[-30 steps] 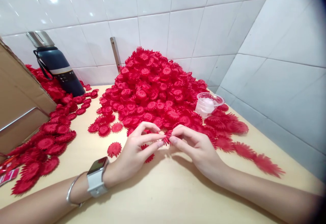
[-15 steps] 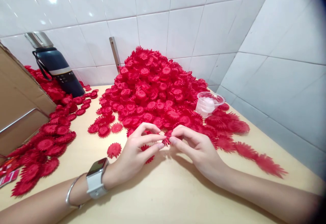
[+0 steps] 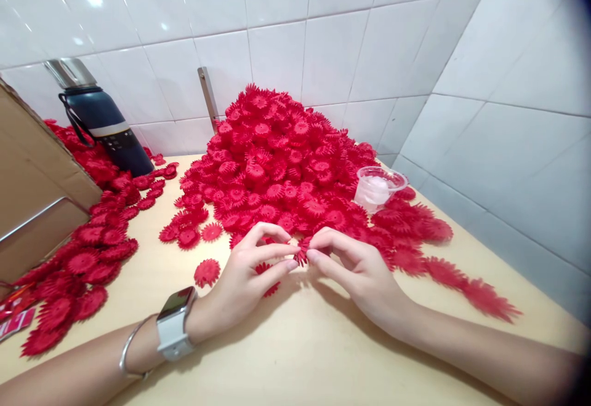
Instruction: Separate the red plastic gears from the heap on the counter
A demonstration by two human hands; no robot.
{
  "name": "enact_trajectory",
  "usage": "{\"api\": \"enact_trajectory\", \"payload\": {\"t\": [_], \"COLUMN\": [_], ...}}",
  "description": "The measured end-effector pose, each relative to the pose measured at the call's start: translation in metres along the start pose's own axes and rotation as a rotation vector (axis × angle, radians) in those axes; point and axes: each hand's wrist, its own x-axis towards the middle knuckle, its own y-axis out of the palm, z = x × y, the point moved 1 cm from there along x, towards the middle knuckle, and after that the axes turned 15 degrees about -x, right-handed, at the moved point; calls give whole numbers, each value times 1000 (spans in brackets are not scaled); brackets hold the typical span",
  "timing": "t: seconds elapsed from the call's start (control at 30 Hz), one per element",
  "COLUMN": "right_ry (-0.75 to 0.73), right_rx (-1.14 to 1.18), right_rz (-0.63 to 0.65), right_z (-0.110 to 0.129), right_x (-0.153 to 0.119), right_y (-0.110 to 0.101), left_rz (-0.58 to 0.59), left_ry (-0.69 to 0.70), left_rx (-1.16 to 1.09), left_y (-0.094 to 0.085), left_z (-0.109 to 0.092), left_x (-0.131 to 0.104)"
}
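Between my fingertips is a small red flower piece with thin pointed petals, partly hidden by the fingers. My right hand pinches its right edge with thumb and forefinger. On the other side, the thumb and forefinger of my left hand close on its left edge. A watch and a silver bangle are on my left wrist. Another red flower lies partly covered behind the left fingers, and a single loose flower rests left of that hand. Directly beyond both hands rises a tall heap of similar red flowers.
A clear plastic cup with something whitish inside stands against the heap's right side. On the left are a dark blue flask, a cardboard box and more red flowers. White tiled walls bound the pale table behind and right.
The red flower piece between my fingertips has shifted slightly and shows a little more of its petals. Both hands stay in nearly the same place.
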Motion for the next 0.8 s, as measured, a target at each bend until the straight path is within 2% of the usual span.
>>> {"api": "enact_trajectory", "payload": {"t": [0.37, 0.63, 0.8], "right_ry": [-7, -165, -137], "right_rx": [2, -158, -171], "right_rz": [27, 66, 61], "right_z": [2, 3, 3], "right_x": [-1, -1, -1], "right_y": [0, 0, 0], "left_rz": [28, 47, 43], "left_ry": [-10, -79, -146], "left_rx": [60, 43, -1], "left_y": [2, 2, 3], "left_z": [-6, -10, -9], "left_x": [1, 2, 1]}}
